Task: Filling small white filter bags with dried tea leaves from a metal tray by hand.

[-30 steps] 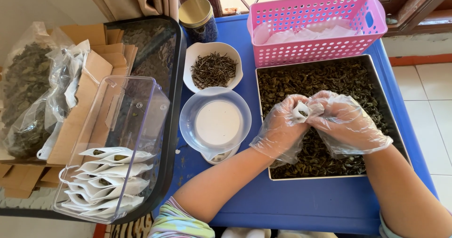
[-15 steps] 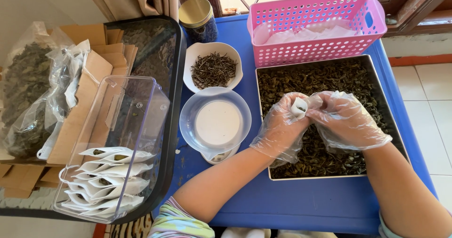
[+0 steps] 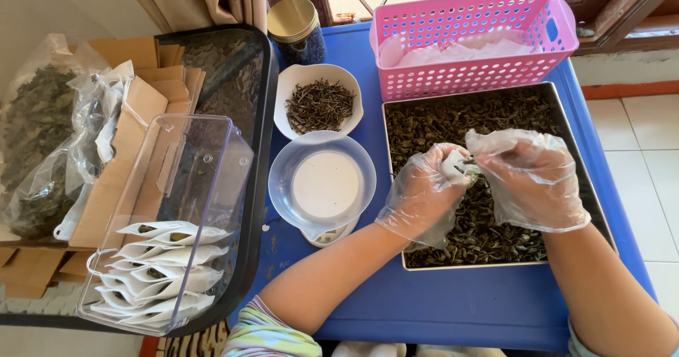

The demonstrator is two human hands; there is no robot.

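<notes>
left hand [image 3: 423, 196] fingers pinch small white pouch [image 3: 453, 166] | right hand [image 3: 532, 179] fingers pinch dried leaves [image 3: 472, 162]

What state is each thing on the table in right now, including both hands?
left hand: gloved, holding a small white pouch open
right hand: gloved, fingers at the pouch mouth
metal tray: full of dried leaves
white bowl: partly filled with dark twigs
scale bowl: empty
clear bin: tilted, filled pouches stacked at its low end
pink basket: holds white material
jar: lid on
</notes>
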